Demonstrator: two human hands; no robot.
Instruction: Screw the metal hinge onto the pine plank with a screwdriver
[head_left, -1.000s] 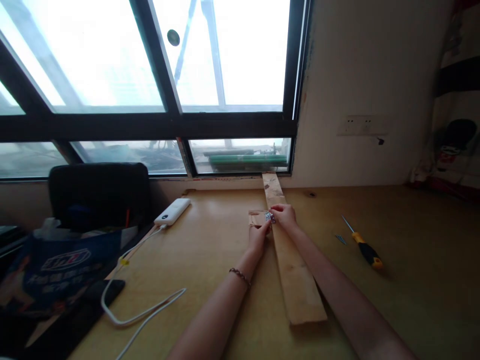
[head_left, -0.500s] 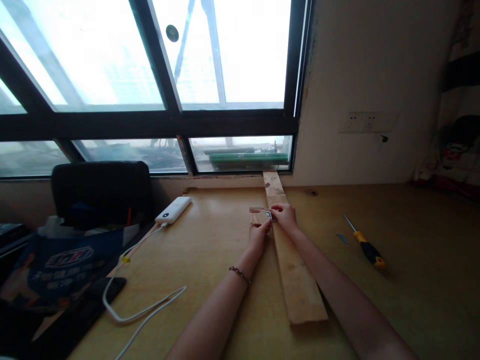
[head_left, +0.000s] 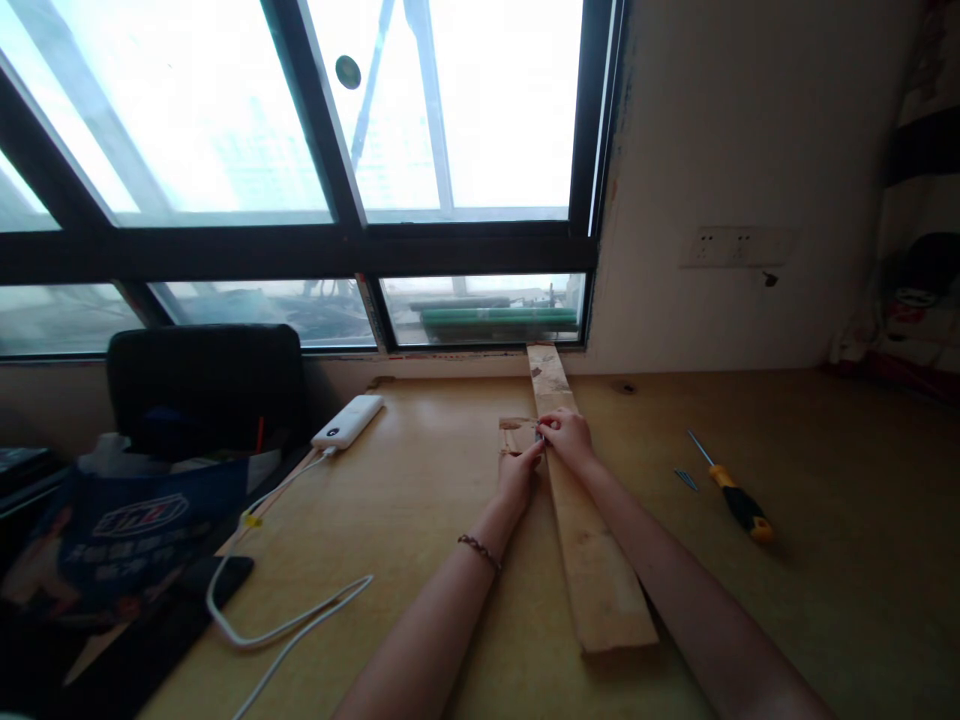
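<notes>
A long wooden plank [head_left: 596,560] lies on the table, running from near me toward the window. Against its left side, close to the far end, sits a short wooden block [head_left: 514,436]. My left hand [head_left: 517,476] is at the near side of this block, thumb and fingers closed around a small shiny metal piece [head_left: 539,434] at the joint. From the right, my right hand [head_left: 568,436] rests over the plank and pinches the same piece. Fingers cover most of it, so its exact kind is hidden.
To the right lie a yellow-and-black screwdriver [head_left: 741,505] and several screws [head_left: 685,479]. A white power bank [head_left: 349,421] with a white cable [head_left: 300,620] is on the left. Beyond the table's left edge are a black chair [head_left: 202,385] and a blue bag [head_left: 142,520].
My right fingers have shifted slightly over the metal piece, covering more of it. The left hand, plank and block stay where they were.
</notes>
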